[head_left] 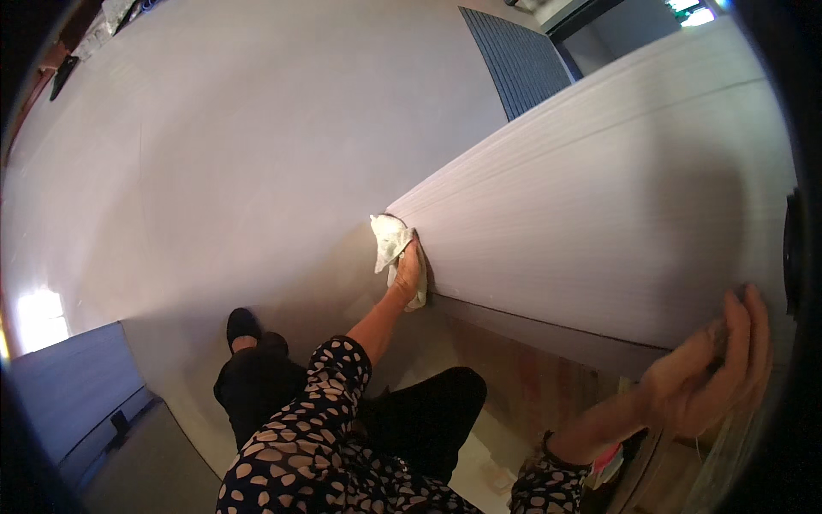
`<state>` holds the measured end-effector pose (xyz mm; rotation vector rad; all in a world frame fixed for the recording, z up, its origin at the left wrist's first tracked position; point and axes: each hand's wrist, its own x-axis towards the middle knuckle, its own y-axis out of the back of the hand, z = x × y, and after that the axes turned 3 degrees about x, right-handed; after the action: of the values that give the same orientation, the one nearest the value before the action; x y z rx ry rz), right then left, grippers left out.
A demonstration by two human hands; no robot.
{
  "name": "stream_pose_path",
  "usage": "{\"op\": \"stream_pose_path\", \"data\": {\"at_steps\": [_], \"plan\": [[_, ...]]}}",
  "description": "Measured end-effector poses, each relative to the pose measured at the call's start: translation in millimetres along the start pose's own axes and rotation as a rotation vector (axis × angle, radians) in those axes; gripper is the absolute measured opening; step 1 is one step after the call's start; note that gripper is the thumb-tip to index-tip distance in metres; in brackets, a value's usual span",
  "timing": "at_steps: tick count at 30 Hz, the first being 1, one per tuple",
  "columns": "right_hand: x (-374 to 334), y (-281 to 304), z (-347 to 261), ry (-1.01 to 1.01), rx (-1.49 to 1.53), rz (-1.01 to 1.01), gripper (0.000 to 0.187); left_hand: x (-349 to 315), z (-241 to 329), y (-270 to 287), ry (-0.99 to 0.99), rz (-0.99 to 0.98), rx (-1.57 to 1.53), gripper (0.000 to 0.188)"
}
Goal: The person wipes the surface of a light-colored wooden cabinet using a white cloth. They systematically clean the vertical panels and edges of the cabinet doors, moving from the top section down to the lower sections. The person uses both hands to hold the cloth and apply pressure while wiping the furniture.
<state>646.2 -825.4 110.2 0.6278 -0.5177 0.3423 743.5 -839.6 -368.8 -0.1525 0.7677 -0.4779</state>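
My left hand is closed around a pale, crumpled cloth. It presses the cloth against the near left end of a light wood-grain panel, which looks like a door. Part of the cloth hangs below my fingers, and some of it is hidden behind the hand. Toward the right, my right hand rests at or close to the panel's lower right part, fingers stretched out and slightly bent. It holds nothing that I can see; whether its fingertips touch the panel I cannot tell.
A dark ribbed mat lies on the pale floor beyond the panel. A black fitting sits at the panel's right edge. At lower left stands a bluish-grey cabinet-like piece. My dark shoe is on the floor.
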Motion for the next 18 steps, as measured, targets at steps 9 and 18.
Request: {"op": "stream_pose_path", "data": {"at_steps": [9, 18], "plan": [[-16.1, -96.3, -8.2, 0.059, 0.022, 0.207, 0.017, -63.5, 55.1, -28.0, 0.143, -0.2, -0.093, 0.053], [-22.5, -107.0, -3.9, -0.011, -0.016, 0.256, 0.017, -127.7, 67.8, -37.9, -0.53, -0.918, 0.549, 0.04]]}}
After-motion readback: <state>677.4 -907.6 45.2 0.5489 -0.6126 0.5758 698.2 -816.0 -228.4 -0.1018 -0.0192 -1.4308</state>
